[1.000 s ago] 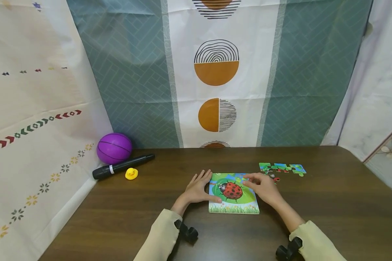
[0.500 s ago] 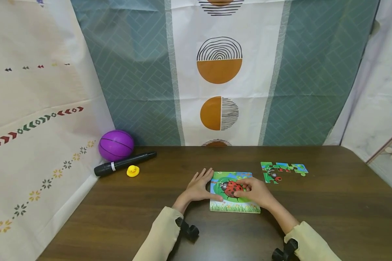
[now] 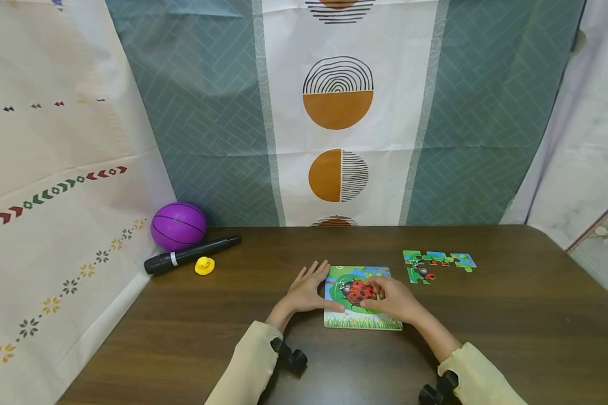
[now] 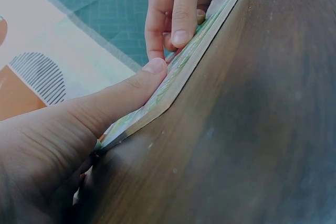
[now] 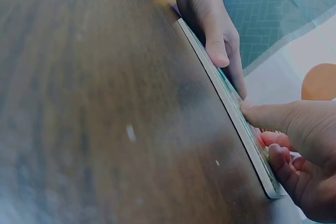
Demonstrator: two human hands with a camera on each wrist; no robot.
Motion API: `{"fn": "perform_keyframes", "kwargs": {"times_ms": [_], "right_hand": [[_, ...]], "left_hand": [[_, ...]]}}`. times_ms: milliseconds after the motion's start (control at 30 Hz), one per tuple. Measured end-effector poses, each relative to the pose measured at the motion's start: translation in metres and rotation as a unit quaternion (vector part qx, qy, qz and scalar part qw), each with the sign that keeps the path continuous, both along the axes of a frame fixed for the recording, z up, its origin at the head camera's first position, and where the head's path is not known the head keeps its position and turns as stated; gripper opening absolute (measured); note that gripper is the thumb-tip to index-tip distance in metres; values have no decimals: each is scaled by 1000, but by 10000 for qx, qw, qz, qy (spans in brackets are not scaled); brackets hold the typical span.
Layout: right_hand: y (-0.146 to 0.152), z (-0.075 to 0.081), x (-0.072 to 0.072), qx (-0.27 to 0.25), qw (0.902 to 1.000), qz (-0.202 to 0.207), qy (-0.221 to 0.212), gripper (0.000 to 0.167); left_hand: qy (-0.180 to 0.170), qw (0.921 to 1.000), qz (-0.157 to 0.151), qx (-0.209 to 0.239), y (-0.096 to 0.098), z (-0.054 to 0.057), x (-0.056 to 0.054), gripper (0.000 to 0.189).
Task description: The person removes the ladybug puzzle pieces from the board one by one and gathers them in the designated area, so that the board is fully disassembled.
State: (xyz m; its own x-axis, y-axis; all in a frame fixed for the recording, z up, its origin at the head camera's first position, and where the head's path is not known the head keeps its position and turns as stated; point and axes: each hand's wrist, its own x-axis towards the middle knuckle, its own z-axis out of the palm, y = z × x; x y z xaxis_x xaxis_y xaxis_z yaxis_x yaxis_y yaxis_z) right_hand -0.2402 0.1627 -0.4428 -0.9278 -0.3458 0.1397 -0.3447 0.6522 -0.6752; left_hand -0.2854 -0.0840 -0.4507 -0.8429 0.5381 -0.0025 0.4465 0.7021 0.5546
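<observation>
A ladybug jigsaw board (image 3: 357, 322) with a grassy lower edge lies flat on the table. My left hand (image 3: 306, 291) rests at its left side, fingers straight and spread, thumb (image 4: 149, 72) laid over the board's face. Above the ladybug picture my right hand (image 3: 395, 298) has its thumb and index finger curled about a ladybug puzzle piece (image 3: 368, 293), with the tips right at the board's surface. Its other fingers (image 5: 283, 166) are bent under the palm. Several loose puzzle pieces (image 3: 418, 275) lie beyond the right hand, some with parts of a ladybug.
At the back left stand a purple ball (image 3: 178, 226), a black marker-like stick (image 3: 202, 252) and a yellow rubber duck (image 3: 205, 266). The brown table (image 3: 512, 315) ends at a patterned cloth backdrop (image 3: 218, 140). Both sleeves carry black wrist cameras (image 3: 294, 360).
My right hand has moved left and slightly down from the board's upper right corner onto the ladybug picture. The left hand keeps its place. The loose pieces have not moved.
</observation>
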Motion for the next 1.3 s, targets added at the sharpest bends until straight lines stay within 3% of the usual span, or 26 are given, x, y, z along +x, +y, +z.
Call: {"fn": "perform_keyframes", "kwargs": {"times_ms": [933, 1300], "right_hand": [[1, -4, -3, -415, 9988, -56, -241, 44], [7, -9, -5, -1199, 9908, 159, -614, 39]], "left_hand": [[-109, 9999, 62, -30, 1, 2, 1, 109], [-99, 9999, 95, -90, 3, 1, -1, 110]]}}
